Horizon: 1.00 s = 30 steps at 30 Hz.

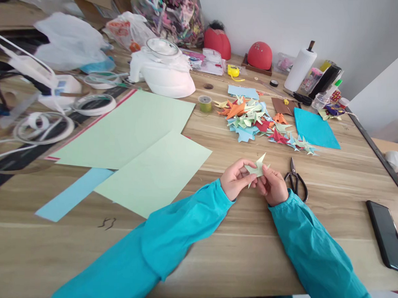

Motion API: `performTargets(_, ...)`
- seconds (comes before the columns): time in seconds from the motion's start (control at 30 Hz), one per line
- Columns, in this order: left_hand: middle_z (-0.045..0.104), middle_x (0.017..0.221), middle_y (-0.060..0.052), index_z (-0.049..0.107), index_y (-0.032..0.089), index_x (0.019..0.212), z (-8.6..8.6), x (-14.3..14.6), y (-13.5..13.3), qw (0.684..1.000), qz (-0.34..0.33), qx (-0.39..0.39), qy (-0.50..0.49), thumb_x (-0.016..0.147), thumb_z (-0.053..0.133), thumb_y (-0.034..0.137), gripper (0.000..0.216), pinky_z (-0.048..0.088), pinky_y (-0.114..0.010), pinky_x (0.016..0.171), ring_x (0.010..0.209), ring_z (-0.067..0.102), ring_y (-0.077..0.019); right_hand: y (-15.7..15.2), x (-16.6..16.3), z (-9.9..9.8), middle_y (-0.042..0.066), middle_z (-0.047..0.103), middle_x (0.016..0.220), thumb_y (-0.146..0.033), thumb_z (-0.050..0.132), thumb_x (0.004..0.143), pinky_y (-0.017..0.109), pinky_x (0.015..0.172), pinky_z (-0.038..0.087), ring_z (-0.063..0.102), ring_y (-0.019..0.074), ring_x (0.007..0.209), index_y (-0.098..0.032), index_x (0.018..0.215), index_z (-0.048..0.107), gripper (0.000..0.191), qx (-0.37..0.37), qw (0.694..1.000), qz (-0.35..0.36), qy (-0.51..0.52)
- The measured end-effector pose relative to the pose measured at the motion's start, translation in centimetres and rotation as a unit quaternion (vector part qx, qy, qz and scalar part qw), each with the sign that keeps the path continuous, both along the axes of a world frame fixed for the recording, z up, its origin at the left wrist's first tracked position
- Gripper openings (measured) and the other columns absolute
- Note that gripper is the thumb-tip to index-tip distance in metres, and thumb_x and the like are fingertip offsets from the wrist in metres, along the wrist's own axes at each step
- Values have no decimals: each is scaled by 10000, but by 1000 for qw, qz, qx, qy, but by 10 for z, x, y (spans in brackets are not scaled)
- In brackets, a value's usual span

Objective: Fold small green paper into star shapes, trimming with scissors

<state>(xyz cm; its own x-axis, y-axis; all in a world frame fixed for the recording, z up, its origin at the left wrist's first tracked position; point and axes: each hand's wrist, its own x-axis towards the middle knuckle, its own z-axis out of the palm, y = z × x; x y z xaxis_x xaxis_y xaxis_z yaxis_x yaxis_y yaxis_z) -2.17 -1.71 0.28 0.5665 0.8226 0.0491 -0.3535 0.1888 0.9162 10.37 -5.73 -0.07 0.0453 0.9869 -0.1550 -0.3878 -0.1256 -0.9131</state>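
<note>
A small pale green origami crane (259,167) is held up between my two hands over the table. My left hand (237,177) pinches one side of it with thumb and fingers. On the other side, my right hand (274,185) grips its edge, fingers curled and partly hidden. Just right of my right hand lies a pair of black-handled scissors (296,177), points away from me. Beyond my hands spreads a pile of folded paper cranes (253,118) in orange, green, red, blue and yellow.
Large pale green sheets (158,178) and a blue paper strip (73,195) lie left. A spool of thread (205,104) stands near the pile, with a turquoise square (316,127) at its right. A phone (386,236) rests at the right edge. Coiled cables (44,129) crowd the far left.
</note>
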Motion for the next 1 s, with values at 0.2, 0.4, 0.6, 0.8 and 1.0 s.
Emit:
performTargets(0.2,615,603,-6,521,140,791,3,0,-2,1000,20,-2,2,614,715,301,308,437,-227,503,521,561,-104,0,-1,2,-14,468,317,-504,545,735,218,308,151,362,87,302,-186,439,417,453,0,1000,1,2)
performTargets(0.4,602,574,2,532,137,771,2,0,-1,999,45,16,14,626,699,311,281,429,-227,500,503,559,-103,-1,0,2,-35,427,305,-500,510,765,220,323,159,312,77,287,-189,464,412,444,12,1000,8,-3)
performTargets(0.6,595,549,27,528,158,815,-10,-2,12,988,154,15,0,660,668,302,254,421,-220,510,487,553,-94,1,6,8,-70,314,304,-498,461,793,206,318,168,210,71,279,-203,472,338,452,12,996,50,70)
performTargets(0.8,593,544,25,527,162,781,-10,-2,13,988,154,2,16,632,684,311,264,399,-215,468,471,548,-96,5,16,9,-77,240,312,-542,398,816,194,308,164,161,83,293,-207,482,258,494,-3,994,56,96)
performTargets(1.0,591,535,23,529,162,767,-7,-2,12,989,148,-3,16,618,692,313,267,374,-211,438,459,543,-99,5,17,8,-75,240,306,-531,377,830,196,310,160,146,85,300,-205,474,245,501,-16,993,52,104)
